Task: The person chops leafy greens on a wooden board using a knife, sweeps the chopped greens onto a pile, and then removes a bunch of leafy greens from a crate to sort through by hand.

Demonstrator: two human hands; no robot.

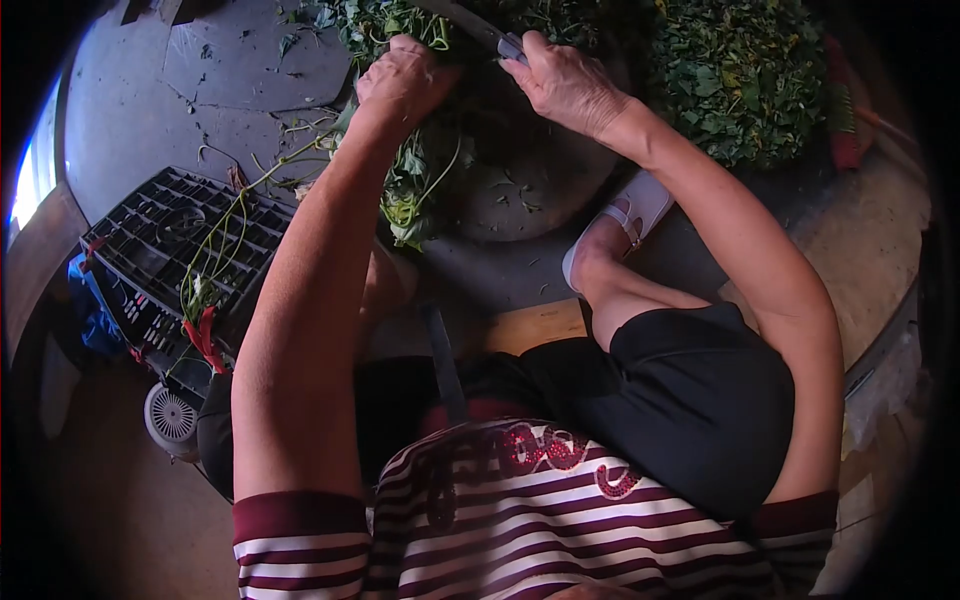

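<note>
My left hand (405, 80) is closed around a bunch of leafy green vines (410, 195); their stems and leaves hang below the fist. In my right hand (565, 85) is a knife (512, 46), gripped by its handle. The blade points up and left, past the top edge of the view, above the greens. Beneath both hands lies a round, dark chopping board (520, 205) with scraps of leaf on it. To the right of my right hand rises a large heap of chopped greens (740, 85).
A black plastic crate (175, 235) stands at the left, with a long vine trailing over it and something red (205, 340) at its near corner. Close by are a round white vented object (171, 418) and a blue bag (97, 312). My sandalled foot (620, 215) is beside the board.
</note>
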